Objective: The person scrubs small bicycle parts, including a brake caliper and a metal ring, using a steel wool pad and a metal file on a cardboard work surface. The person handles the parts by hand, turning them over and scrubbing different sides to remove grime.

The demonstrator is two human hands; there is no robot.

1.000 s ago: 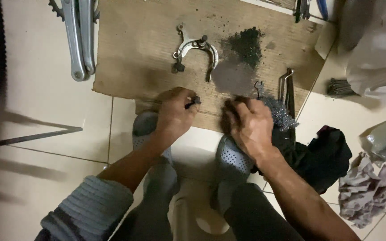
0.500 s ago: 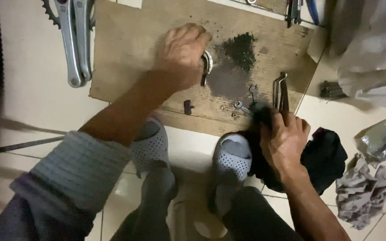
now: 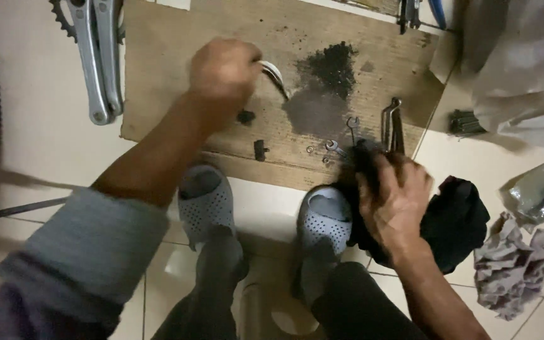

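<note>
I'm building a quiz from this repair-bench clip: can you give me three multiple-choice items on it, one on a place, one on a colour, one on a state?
1. Where does the crank arm lie?
A. at the far left edge of the cardboard sheet
B. on the black cloth
C. beside the crumpled rag

2. What colour is the cloth under the right hand?
A. white
B. black
C. red

3. How is the left hand?
A. flat and empty on the floor
B. closed around a curved metal brake arm
C. resting on a slipper

Answers: 1 A, the crank and chainring sit at the top left, overlapping the cardboard's edge; 2 B, the bunched cloth by the right foot is black; 3 B, the fingers wrap the part's end above the cardboard.
</note>
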